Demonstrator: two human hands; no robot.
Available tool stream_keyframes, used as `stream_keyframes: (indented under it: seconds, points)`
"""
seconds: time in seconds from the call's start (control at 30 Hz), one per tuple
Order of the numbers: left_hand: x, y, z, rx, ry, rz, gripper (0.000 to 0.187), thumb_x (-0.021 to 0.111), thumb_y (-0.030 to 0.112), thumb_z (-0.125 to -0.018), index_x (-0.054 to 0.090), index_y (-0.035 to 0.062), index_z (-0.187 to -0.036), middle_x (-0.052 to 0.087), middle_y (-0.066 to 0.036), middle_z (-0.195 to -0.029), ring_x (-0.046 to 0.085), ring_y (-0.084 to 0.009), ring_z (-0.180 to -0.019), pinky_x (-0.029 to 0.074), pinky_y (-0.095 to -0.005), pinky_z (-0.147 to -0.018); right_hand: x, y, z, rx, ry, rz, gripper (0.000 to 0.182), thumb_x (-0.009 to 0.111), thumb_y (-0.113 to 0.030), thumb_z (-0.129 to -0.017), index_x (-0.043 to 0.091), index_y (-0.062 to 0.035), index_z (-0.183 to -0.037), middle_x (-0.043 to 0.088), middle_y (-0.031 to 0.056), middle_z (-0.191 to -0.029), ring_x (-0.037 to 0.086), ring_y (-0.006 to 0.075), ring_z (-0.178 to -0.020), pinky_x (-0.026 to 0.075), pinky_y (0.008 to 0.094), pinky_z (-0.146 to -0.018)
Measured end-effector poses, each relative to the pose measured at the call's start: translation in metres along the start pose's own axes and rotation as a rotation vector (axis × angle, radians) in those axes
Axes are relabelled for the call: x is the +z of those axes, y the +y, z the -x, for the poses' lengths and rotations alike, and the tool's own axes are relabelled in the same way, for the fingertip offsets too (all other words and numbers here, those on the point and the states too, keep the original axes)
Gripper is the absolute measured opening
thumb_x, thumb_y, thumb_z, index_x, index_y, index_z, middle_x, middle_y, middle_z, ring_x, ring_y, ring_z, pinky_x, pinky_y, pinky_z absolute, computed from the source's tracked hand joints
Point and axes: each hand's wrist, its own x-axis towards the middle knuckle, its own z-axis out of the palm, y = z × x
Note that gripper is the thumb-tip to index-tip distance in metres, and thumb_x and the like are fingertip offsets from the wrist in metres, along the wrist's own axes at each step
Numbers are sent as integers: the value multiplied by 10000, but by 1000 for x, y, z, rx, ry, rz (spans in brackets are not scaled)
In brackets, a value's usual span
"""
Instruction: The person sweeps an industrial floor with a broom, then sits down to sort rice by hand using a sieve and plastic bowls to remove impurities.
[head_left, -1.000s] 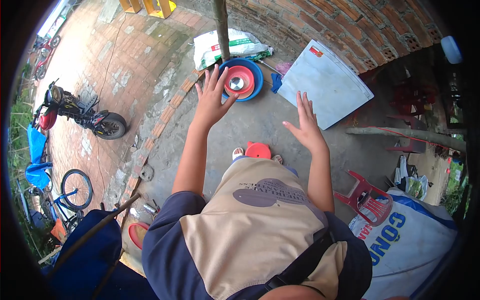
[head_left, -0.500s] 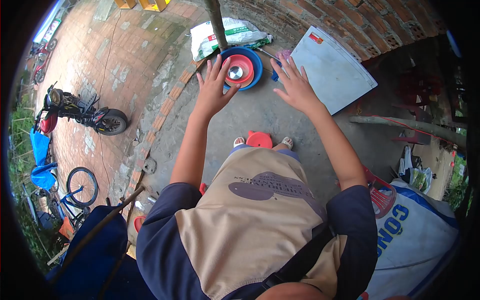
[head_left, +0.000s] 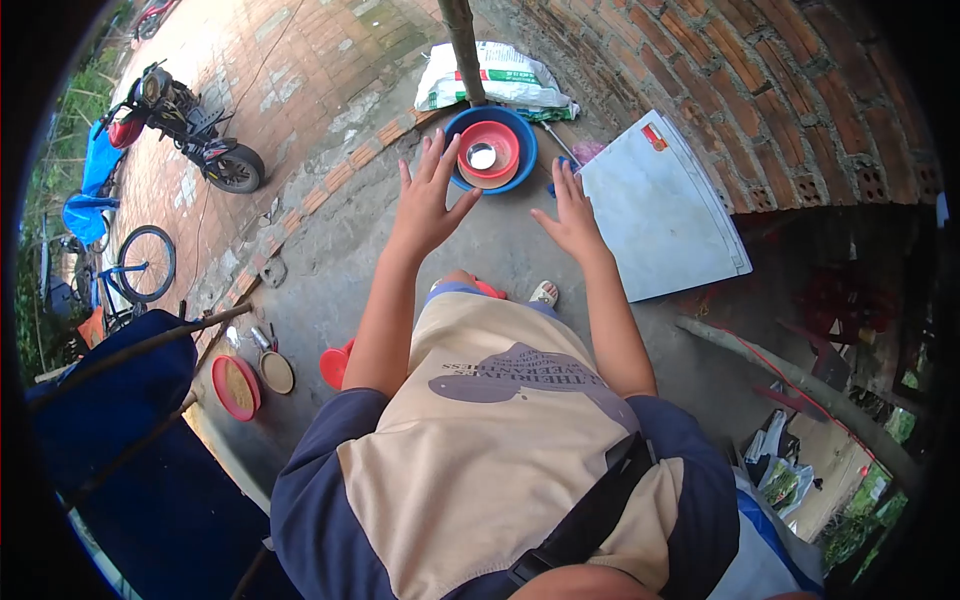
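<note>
My left hand [head_left: 430, 200] is raised over the concrete floor with its fingers spread, holding nothing. Opposite it, my right hand [head_left: 573, 218] has its fingers stretched out and thumb apart, also without anything in it. Beyond and between them sits a blue basin [head_left: 529, 152]. Inside this lie a smaller red basin [head_left: 509, 146] and a shiny round metal bowl [head_left: 481, 156]. Nearest my right hand is a large white panel-like object [head_left: 665, 215] with a small red sticker. Something small and blue shows beside my right fingertips.
A wooden pole [head_left: 459, 45] stands behind the blue basin, next to a white and green sack [head_left: 500, 78]. At left are a motorbike [head_left: 190, 130], a bicycle [head_left: 147, 263], and a red basin [head_left: 237, 388] holding yellowish contents. A brick wall [head_left: 800, 110] rises at right.
The view has turned, bringing a red basin and a round tan pan-like item into sight at lower left. My right hand has come closer to my left; its fingers are less spread.
</note>
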Motion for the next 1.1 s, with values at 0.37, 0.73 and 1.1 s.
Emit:
stream_keyframes:
  seconds: [0.37, 0.73, 1.1]
  points:
    - [11, -69, -40, -144, -59, -70, 759, 635, 383, -830, 263, 136, -1444, 220, -163, -1501, 204, -334, -1388, 138, -561, -1100, -7, 37, -40, 198, -25, -2, 894, 670, -291, -808, 102, -108, -1474, 148, 219, -1507, 144, 469, -1364, 214, 478, -1101]
    - [102, -134, -170, 199, -391, -5, 756, 635, 397, -817, 281, 129, -1429, 283, -184, -1466, 244, -349, -1370, 207, -548, -1088, 14, 7, -108, 107, -140, 373, 851, 644, -265, -810, 126, -172, -1478, 142, 147, -1522, 182, 416, -1372, 228, 608, -1048]
    - [156, -97, -159, 329, -535, 97, 810, 627, 465, -800, 258, 140, -1445, 247, -179, -1483, 222, -357, -1376, 177, -550, -1102, 122, 137, -98, 283, -488, 576, 787, 618, -194, -812, 178, -140, -1462, 171, 152, -1516, 210, 371, -1375, 246, 532, -1077]
